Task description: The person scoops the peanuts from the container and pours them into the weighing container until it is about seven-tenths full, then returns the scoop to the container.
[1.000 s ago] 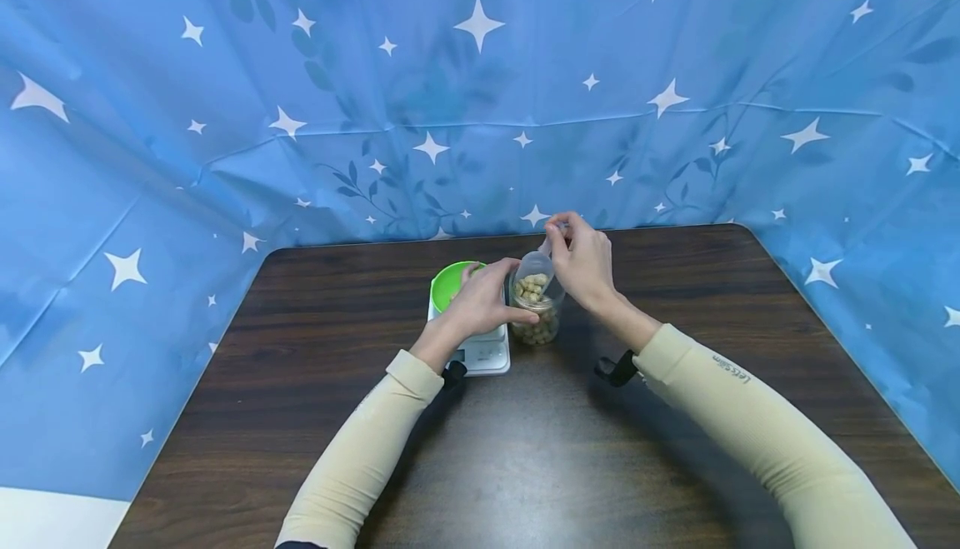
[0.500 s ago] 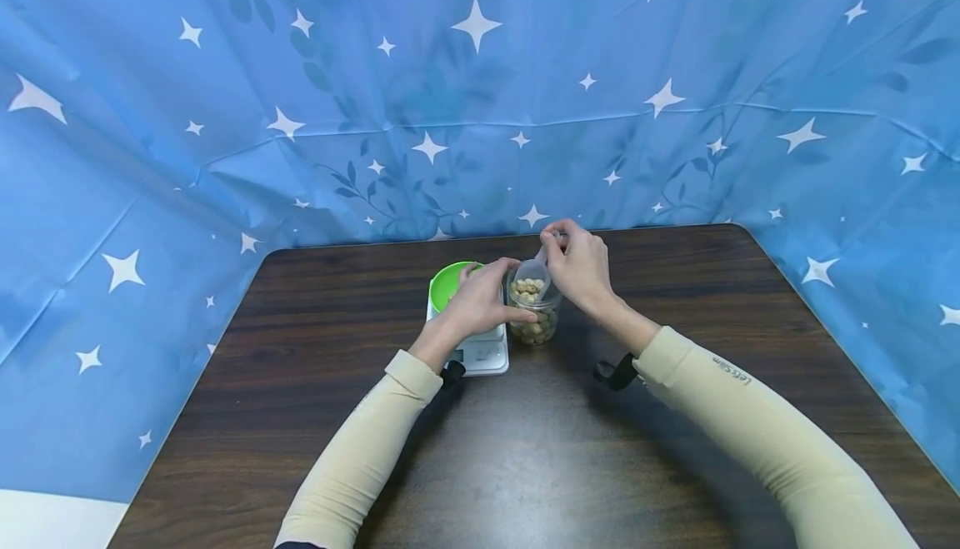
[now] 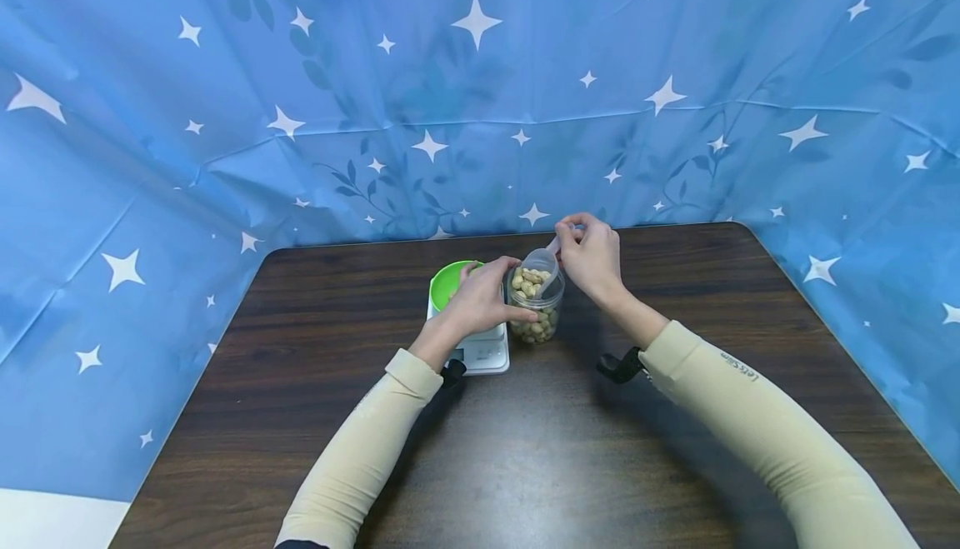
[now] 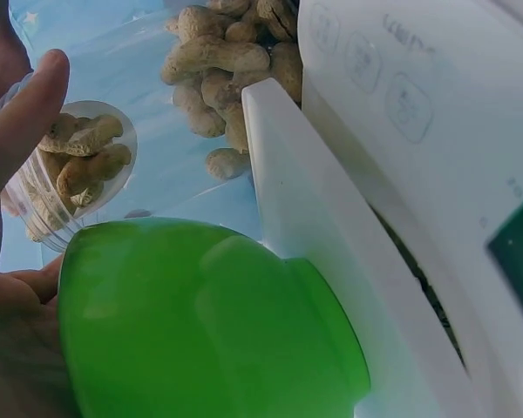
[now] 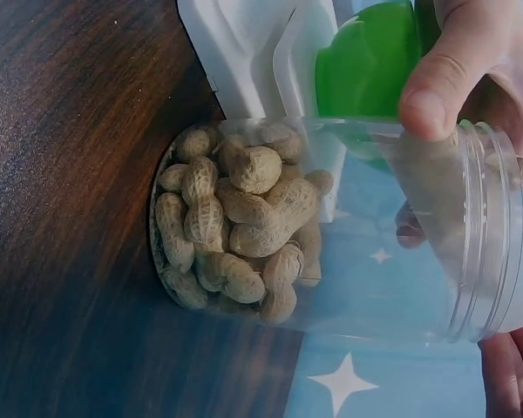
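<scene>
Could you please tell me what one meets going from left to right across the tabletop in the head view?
Green plastic bowl on the white digital kitchen scale → left hand → clear plastic jar of peanuts, with a clear plastic scoop at its mouth → right hand.

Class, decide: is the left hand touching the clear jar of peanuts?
Touching. The right wrist view shows the left hand's thumb pressed on the jar wall near its rim.
</scene>
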The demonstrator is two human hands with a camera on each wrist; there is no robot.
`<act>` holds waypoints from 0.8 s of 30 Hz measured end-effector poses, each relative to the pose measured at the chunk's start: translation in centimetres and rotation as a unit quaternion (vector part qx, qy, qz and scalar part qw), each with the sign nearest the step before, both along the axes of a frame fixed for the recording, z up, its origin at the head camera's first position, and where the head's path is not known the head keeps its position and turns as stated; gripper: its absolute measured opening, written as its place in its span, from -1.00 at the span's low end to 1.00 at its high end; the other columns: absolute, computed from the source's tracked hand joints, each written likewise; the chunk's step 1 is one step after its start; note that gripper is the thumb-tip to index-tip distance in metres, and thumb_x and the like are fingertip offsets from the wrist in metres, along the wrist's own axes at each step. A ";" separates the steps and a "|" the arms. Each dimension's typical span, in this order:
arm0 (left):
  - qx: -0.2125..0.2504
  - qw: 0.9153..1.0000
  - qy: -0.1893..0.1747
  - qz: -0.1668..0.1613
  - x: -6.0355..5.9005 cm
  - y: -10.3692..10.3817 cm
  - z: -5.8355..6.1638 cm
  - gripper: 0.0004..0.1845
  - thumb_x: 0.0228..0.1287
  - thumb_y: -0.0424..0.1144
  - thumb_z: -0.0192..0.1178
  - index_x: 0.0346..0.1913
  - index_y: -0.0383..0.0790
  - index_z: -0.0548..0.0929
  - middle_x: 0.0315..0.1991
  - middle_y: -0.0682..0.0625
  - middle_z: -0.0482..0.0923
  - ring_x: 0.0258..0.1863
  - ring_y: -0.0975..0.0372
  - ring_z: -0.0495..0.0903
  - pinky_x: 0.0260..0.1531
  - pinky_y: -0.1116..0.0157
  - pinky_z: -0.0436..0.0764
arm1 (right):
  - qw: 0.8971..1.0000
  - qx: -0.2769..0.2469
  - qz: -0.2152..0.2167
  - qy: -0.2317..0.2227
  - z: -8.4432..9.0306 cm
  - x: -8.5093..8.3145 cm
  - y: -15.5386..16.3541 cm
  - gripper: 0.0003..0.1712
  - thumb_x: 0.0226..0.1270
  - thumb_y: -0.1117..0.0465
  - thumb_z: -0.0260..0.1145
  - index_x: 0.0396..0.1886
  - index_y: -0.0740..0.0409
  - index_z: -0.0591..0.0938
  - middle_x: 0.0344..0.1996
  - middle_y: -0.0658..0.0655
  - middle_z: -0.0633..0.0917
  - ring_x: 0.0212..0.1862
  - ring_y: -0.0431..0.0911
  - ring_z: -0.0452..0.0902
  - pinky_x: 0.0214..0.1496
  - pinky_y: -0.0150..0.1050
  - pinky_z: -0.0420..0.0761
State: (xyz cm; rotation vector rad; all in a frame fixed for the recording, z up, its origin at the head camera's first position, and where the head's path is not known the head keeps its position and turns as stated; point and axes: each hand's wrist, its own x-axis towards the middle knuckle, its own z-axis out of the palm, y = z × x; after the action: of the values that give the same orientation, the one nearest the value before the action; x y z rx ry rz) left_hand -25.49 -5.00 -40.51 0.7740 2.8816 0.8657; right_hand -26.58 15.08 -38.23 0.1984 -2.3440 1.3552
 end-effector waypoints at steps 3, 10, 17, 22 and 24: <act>-0.001 1.000 -0.001 0.000 0.0 0.0 0.0 -0.04 0.04 0.13 0.59 0.44 -0.20 0.42 0.29 -0.05 0.55 0.29 0.11 0.50 0.41 -0.18 0.06 | 1.000 -0.004 -0.003 -0.003 0.0 -0.1 0.1 -0.70 0.59 0.19 0.19 0.01 0.37 0.66 -0.56 0.20 0.73 -0.57 -0.04 0.69 -0.61 -0.34 0.56; -0.009 1.000 -0.001 -0.003 0.0 -0.1 0.2 -0.03 0.04 0.16 0.58 0.44 -0.20 0.41 0.30 -0.04 0.55 0.29 0.11 0.49 0.41 -0.19 0.05 | 1.000 -0.027 -0.005 -0.012 0.4 -0.3 0.3 -0.68 0.60 0.21 0.17 0.03 0.41 0.64 -0.51 0.26 0.75 -0.49 0.07 0.74 -0.54 -0.36 0.63; -0.011 1.000 0.008 -0.008 -0.2 -0.1 0.0 -0.02 0.03 0.16 0.59 0.44 -0.22 0.42 0.32 -0.07 0.53 0.31 0.11 0.49 0.43 -0.18 0.04 | 0.997 -0.068 -0.022 -0.030 0.9 -0.8 1.1 -0.70 0.58 0.22 0.18 0.01 0.41 0.65 -0.45 0.33 0.76 -0.44 0.17 0.75 -0.51 -0.34 0.67; -0.010 1.000 0.006 -0.008 -0.2 -0.1 0.0 -0.01 0.03 0.16 0.59 0.45 -0.23 0.41 0.31 -0.07 0.55 0.30 0.09 0.50 0.43 -0.19 0.04 | 0.994 -0.093 -0.027 -0.052 1.0 -1.1 1.6 -0.70 0.57 0.22 0.18 0.01 0.41 0.64 -0.45 0.32 0.75 -0.52 0.01 0.73 -0.51 -0.33 0.67; -0.010 1.000 0.006 -0.008 -0.2 -0.1 0.1 -0.01 0.03 0.16 0.59 0.45 -0.23 0.40 0.31 -0.07 0.55 0.30 0.09 0.50 0.43 -0.18 0.03 | 0.992 -0.108 -0.027 -0.063 1.0 -1.2 1.8 -0.68 0.56 0.22 0.18 0.02 0.42 0.64 -0.46 0.31 0.75 -0.57 -0.11 0.70 -0.51 -0.32 0.68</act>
State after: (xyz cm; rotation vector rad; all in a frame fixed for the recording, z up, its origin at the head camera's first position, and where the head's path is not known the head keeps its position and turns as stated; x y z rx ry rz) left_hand -25.65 -5.05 -40.44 0.8027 2.8845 0.8333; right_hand -27.82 16.90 -37.24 -0.0153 -2.2616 1.6250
